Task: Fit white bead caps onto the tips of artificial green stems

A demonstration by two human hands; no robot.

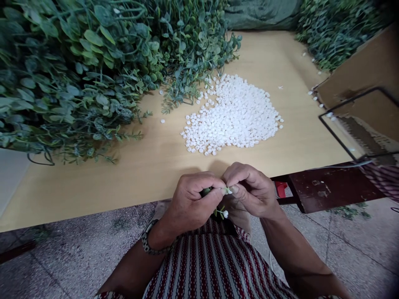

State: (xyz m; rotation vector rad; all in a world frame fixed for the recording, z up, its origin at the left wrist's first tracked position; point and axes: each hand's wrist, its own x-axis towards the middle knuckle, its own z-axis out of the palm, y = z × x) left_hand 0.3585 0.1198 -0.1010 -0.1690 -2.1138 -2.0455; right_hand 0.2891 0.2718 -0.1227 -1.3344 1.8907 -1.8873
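My left hand (193, 199) and my right hand (251, 191) meet just below the near edge of the wooden table (149, 166), over my lap. The left fingers are curled around a small green artificial sprig (218, 209), which carries a white bud at its lower tip. My right thumb and forefinger pinch a small white bud (228, 190) against the sprig's upper tip. On the table in front of my hands lies a heap of small white buds (232, 116).
A big pile of green artificial foliage (77, 70) covers the table's left side and back. More foliage (336, 29) lies at the far right beside a cardboard box (364, 79) with a black wire frame (339, 141). A dark red stool (330, 187) stands at the right.
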